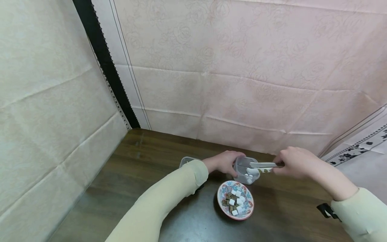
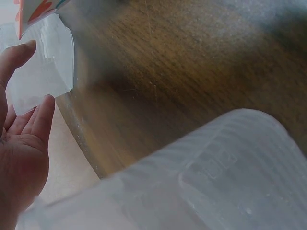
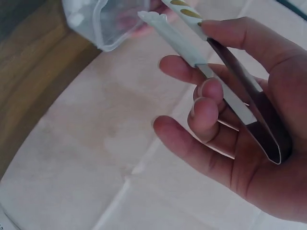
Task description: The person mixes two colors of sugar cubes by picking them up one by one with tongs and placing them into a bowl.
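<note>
My left hand [image 1: 224, 162] holds a clear plastic container [image 1: 241, 178] by its left side, thumb on the near wall and fingers toward the far side. A few white pieces lie inside it. My right hand [image 1: 294, 163] grips small tongs [image 3: 225, 93] with pale ends, one bearing a leaf pattern. In the head view the tong tips reach over the container's opening, their arms apart; whether they touch a white piece cannot be told. Just in front, a patterned bowl [image 1: 222, 205] with a red rim contains white cubes [image 1: 235, 212] and brown cubes [image 1: 224, 202].
A second clear plastic container [image 1: 185, 161] stands left of the first, partly hidden by my left sleeve; it looms large in the left wrist view. The dark wooden table [image 1: 121, 188] meets cloth-covered walls [image 1: 211, 101] at the back and left.
</note>
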Motion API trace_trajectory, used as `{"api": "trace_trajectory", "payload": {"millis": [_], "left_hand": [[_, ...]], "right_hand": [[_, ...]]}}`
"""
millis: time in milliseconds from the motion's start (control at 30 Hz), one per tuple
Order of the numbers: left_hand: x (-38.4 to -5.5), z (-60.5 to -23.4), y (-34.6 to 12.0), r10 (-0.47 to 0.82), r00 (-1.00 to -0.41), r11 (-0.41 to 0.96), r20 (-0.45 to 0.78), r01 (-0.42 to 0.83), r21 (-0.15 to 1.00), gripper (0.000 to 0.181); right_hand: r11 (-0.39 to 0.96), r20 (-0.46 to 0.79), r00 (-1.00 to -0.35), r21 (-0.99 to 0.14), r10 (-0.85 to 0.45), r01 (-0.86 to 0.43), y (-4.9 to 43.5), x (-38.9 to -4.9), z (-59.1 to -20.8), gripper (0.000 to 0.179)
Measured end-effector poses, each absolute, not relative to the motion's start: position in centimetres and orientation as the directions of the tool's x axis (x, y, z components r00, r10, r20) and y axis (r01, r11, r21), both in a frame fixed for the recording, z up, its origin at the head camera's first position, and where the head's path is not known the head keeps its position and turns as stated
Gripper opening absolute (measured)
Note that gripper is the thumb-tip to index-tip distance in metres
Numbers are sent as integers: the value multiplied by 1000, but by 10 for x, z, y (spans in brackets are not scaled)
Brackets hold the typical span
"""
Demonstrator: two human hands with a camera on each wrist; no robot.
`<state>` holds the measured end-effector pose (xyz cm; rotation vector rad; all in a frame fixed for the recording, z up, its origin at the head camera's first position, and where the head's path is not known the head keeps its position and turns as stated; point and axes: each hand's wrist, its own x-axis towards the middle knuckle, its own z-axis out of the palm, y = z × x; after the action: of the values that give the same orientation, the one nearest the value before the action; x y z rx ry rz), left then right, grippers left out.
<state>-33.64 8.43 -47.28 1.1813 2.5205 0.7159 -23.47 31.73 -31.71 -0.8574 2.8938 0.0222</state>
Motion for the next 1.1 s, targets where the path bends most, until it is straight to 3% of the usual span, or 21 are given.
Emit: {"api": "trace_trajectory", "payload": {"millis": [600,1100], "left_hand": [[-336,-472,84,765,-642,553,-54,611,566,86],[-337,-472,84,768,-637,556,-62,616,558,85]], "right_hand": [[892,-271,-857,-9,-438,-453,290,-270,-341,46],[890,-324,-856,77,-403,-448,274,-282,-352,38]]}}
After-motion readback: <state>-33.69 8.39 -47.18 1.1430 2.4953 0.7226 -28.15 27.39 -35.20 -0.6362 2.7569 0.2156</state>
